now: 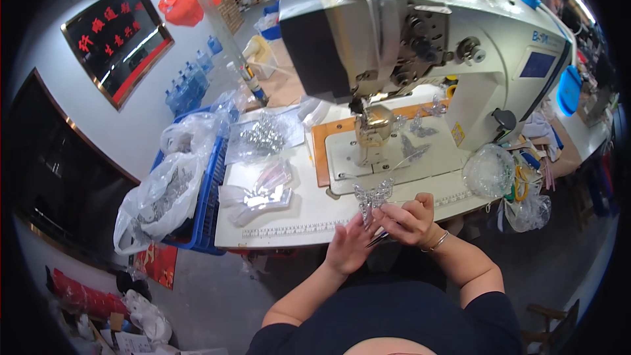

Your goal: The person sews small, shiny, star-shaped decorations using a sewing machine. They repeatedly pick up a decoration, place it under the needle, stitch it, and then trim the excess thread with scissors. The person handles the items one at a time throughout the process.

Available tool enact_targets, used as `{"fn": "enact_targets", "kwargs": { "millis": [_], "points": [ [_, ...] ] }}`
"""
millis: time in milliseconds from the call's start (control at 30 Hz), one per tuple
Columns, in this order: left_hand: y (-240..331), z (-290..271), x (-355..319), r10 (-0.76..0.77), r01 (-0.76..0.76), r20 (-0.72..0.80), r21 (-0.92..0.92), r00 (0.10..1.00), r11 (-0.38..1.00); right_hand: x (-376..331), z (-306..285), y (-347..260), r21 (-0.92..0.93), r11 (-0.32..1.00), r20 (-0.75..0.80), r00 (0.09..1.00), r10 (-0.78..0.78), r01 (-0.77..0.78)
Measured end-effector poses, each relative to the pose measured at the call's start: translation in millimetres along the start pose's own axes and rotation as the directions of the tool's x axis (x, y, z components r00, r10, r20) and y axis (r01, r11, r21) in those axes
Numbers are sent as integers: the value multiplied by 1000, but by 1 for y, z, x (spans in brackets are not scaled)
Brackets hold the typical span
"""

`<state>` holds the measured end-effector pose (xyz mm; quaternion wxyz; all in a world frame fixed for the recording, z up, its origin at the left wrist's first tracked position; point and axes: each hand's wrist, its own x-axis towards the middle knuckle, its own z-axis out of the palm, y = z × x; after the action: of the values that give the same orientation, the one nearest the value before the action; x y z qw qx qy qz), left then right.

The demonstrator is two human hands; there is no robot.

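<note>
Both hands met at the near edge of the surface (289,223): the left hand (348,248) and the right hand (411,220) had their fingers closed on a silver butterfly ornament (373,198), held just above the edge. A thin dark tool (380,239) seemed to poke out between them; I couldn't tell which hand gripped it. A slip there could have dropped the ornament off the edge to the floor, I thought. Farther in lay clear bags of silver pieces (263,137), likely to slide if nudged. Beyond stood the sewing machine (420,46), more butterflies (414,137) by its needle, where loose ones might snag.
</note>
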<state>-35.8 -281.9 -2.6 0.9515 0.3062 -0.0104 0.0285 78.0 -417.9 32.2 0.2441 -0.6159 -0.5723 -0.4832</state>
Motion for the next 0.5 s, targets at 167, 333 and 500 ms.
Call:
{"fn": "enact_targets", "kwargs": {
  "millis": [167,333,500],
  "points": [
    [-12,3,-11,-496,484,-17,-195,868,853,-16,3,-3,-40,999,-54,998,18,-20],
    [-9,10,12,115,-117,29,44,993,992,-21,6,-9,-48,998,-65,996,-53,50],
    [-3,-2,21,276,-276,-107,15,955,961,-11,-15,-9,341,833,105,898,426,-435]
  ]
}}
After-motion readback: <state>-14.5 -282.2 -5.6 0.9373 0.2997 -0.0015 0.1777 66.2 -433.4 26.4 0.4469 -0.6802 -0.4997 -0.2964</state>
